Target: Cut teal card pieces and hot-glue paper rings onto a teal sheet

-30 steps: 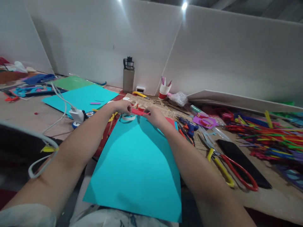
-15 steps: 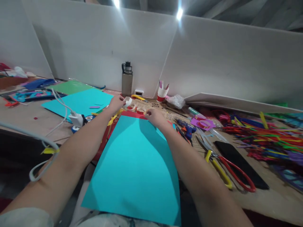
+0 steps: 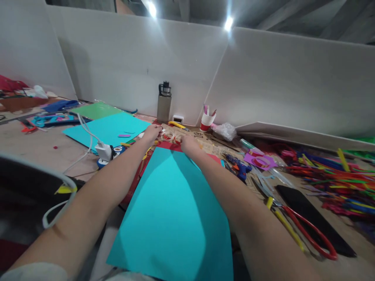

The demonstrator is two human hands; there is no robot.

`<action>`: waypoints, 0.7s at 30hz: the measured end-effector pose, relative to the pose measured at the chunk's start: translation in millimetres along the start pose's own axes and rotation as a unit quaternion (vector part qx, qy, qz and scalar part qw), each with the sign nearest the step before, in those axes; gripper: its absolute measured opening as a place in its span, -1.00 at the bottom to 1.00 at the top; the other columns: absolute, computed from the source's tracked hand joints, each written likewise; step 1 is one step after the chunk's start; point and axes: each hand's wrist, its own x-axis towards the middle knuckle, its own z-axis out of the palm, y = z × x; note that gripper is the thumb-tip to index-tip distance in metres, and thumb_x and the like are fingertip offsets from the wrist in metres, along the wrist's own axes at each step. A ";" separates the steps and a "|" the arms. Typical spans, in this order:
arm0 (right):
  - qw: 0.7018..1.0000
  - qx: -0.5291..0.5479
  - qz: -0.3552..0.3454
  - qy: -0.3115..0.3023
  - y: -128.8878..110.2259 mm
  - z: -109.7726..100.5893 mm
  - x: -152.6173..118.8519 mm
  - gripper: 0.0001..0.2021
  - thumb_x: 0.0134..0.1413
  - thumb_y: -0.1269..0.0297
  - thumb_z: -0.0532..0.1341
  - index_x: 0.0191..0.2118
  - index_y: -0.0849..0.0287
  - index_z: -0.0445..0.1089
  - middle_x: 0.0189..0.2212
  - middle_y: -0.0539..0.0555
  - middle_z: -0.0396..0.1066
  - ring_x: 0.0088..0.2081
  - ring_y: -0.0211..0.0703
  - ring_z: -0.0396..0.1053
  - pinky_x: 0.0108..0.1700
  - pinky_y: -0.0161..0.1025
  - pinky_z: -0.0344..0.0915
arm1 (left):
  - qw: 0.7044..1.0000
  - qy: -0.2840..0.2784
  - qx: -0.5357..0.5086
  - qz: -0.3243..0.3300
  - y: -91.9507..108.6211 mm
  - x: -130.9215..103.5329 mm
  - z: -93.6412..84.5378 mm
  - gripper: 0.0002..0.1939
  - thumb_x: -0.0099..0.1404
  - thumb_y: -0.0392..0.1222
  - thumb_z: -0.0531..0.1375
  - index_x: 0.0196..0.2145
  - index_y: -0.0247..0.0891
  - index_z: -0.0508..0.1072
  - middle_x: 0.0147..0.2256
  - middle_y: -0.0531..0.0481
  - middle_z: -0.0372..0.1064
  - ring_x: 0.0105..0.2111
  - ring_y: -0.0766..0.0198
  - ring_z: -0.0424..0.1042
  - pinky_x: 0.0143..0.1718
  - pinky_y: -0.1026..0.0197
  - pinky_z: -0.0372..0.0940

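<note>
My left hand (image 3: 154, 133) reaches over the far edge of a large turquoise paper sheet (image 3: 172, 210), fingers pinched at a white tape roll (image 3: 162, 133). The roll is small and partly covered by the fingertips. My right hand (image 3: 189, 144) is closed beside another ring-shaped roll (image 3: 177, 137); its fingertips are too hidden to show what they grip. Between the hands lie pale rings with red showing through. A red sheet (image 3: 170, 146) peeks out beyond the turquoise one, which slopes down toward my lap.
Shears (image 3: 307, 230), a black phone (image 3: 313, 218), a blue glue gun (image 3: 241, 168) and colourful pipe cleaners (image 3: 345, 175) lie right. A bottle (image 3: 164, 105) and paper cup (image 3: 206, 121) stand at the back. A white charger (image 3: 104, 150) with cable sits left, near another turquoise sheet (image 3: 117, 127).
My left hand has lowered the white roll toward the other rings and come closer to my right hand. The view has shifted slightly, so the table things sit lower and farther right.
</note>
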 end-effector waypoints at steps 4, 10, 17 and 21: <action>1.000 0.000 0.000 0.021 5.9 -1.7 9.2 -0.75 0.13 0.30 0.15 -0.16 0.26 0.49 -0.14 0.32 0.48 -0.09 0.04 0.43 -0.14 -0.22 0.26 | 0.999 -0.009 0.038 0.032 -7.3 3.6 11.7 -0.79 0.27 -0.30 0.08 -0.33 -0.31 0.53 -0.38 -0.04 0.47 -0.52 0.34 0.40 -0.43 0.31 0.27; 0.999 0.015 -0.010 0.042 3.6 2.4 24.4 -0.76 0.10 0.29 0.16 -0.16 0.26 0.48 -0.17 0.28 0.49 -0.14 -0.01 0.44 -0.19 -0.26 0.24 | 0.985 0.029 0.159 0.066 -14.0 4.7 21.8 -0.79 0.11 -0.37 0.23 -0.26 -0.28 0.58 -0.18 -0.14 0.51 -0.13 0.09 0.44 -0.08 0.18 0.28; 0.996 0.037 -0.051 0.057 -2.2 10.2 32.8 -0.74 0.10 0.38 0.09 -0.14 0.25 0.47 -0.12 0.24 0.47 -0.10 -0.01 0.39 -0.14 -0.24 0.23 | 0.975 0.045 0.209 0.067 -18.9 10.3 24.3 -0.73 0.01 -0.43 0.24 -0.28 -0.32 0.58 -0.19 -0.20 0.51 -0.12 0.06 0.45 -0.07 0.16 0.27; 0.995 0.060 -0.077 0.028 -6.8 7.0 33.9 -0.72 0.11 0.33 0.12 -0.10 0.26 0.45 -0.12 0.26 0.45 -0.09 0.03 0.38 -0.12 -0.19 0.25 | 0.982 0.068 0.169 0.043 -19.5 20.7 17.0 -0.76 0.03 -0.41 0.18 -0.34 -0.30 0.58 -0.35 -0.09 0.53 -0.30 0.19 0.48 -0.25 0.27 0.29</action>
